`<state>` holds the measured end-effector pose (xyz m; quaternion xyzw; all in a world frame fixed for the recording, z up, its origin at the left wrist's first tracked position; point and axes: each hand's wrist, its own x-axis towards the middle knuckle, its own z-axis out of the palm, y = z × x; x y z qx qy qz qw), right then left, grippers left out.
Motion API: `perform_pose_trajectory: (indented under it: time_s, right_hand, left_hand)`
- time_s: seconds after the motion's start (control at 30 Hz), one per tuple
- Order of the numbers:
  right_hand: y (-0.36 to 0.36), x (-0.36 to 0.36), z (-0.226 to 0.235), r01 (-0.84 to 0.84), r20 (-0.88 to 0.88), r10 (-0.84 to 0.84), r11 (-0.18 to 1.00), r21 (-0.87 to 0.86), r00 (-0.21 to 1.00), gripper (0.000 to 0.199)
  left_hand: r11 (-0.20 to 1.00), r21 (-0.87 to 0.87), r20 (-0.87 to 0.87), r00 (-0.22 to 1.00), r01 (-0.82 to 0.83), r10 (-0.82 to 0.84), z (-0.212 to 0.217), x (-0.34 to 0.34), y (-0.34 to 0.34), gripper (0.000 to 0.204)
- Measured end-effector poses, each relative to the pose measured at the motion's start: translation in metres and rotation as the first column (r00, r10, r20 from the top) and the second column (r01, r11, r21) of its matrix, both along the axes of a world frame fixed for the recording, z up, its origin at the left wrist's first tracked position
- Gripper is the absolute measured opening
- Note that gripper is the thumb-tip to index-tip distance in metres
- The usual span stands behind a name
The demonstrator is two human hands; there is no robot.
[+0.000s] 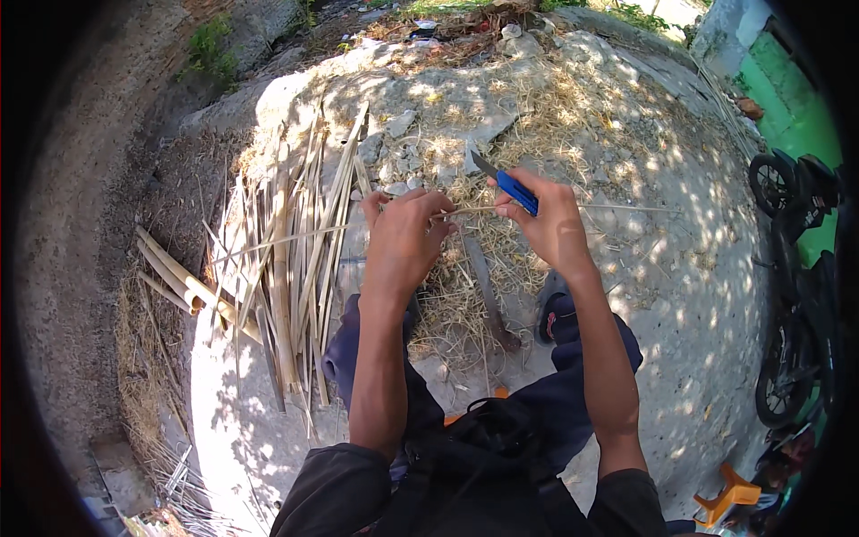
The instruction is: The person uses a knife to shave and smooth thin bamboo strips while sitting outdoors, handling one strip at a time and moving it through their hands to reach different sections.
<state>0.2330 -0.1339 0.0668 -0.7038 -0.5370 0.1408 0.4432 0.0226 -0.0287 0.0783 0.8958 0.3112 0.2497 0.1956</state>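
Observation:
A long, thin bamboo strip [470,210] runs crosswise in front of me, its ends reaching past both hands. My left hand [403,233] is closed on it, fingers pinching it near the middle. In my right hand [553,224] is a blue utility knife [517,191], its dark blade [483,164] out and pointing up and left. The strip also passes by the fingers of that hand; how they touch it is partly hidden. Beneath, between my feet, a long flat blade-like tool [486,291] lies among pale bamboo shavings [447,309].
Many split bamboo strips [309,201] lie heaped on the ground at left, beside thicker bamboo poles [170,267]. Stones [371,148] and scattered shavings lie ahead. Motorbikes [787,358] stand at the right by a green wall [783,89]. An orange plastic stool [729,495] is at lower right.

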Motion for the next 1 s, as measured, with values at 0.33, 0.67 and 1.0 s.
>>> perform_pose_trajectory:
  time_s: [0.33,0.67,1.0]
  right_hand:
    - [-0.004,-0.025,-0.001,0.151,0.158,-0.174,0.978,0.147,0.972,0.041]
    - [-0.007,-0.048,-0.020,0.053,0.085,-0.047,0.996,-0.068,0.995,0.047]
    - [-0.001,-0.049,-0.019,0.060,0.063,-0.054,0.993,-0.099,0.997,0.045]
  left_hand:
    - [0.995,-0.061,0.056,0.995,-0.082,0.085,-0.014,0.000,0.007,0.015]
    - [0.974,-0.219,0.106,0.990,-0.064,0.089,-0.006,0.003,0.004,0.021]
    - [0.959,-0.270,0.194,0.971,-0.083,0.139,-0.004,0.008,0.000,0.020]
